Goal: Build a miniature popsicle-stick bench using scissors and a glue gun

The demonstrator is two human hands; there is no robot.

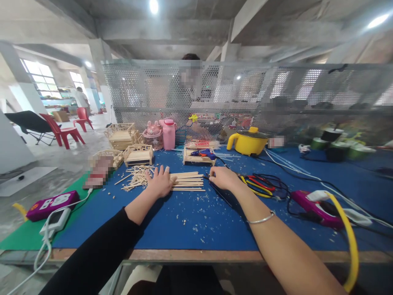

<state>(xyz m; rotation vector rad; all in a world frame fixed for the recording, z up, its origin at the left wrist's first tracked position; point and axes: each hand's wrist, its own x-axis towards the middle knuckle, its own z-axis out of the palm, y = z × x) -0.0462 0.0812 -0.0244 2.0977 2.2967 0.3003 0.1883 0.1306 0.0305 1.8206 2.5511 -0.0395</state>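
Observation:
My left hand (160, 182) lies flat with its fingers spread, pressing on the left ends of a row of thin wooden sticks (190, 179). Beside its fingers is a loose heap of short wooden pieces (138, 177). My right hand (223, 178) rests just past the right ends of the sticks, its fingers curled together; whatever they pinch is hidden. A dark, slim object shows under that hand, too unclear to name. Behind the sticks stands a small wooden frame (199, 160) with a blue glue gun (205, 153) lying on it.
More small wooden frames (138, 155) stand at the back left, near a pink bottle (169, 134). A yellow electric pot (249, 142) sits at the back. Pliers (260, 186), cables and a purple power strip (319, 209) lie to the right. Beyond the perforated metal screen (147, 90) is a person.

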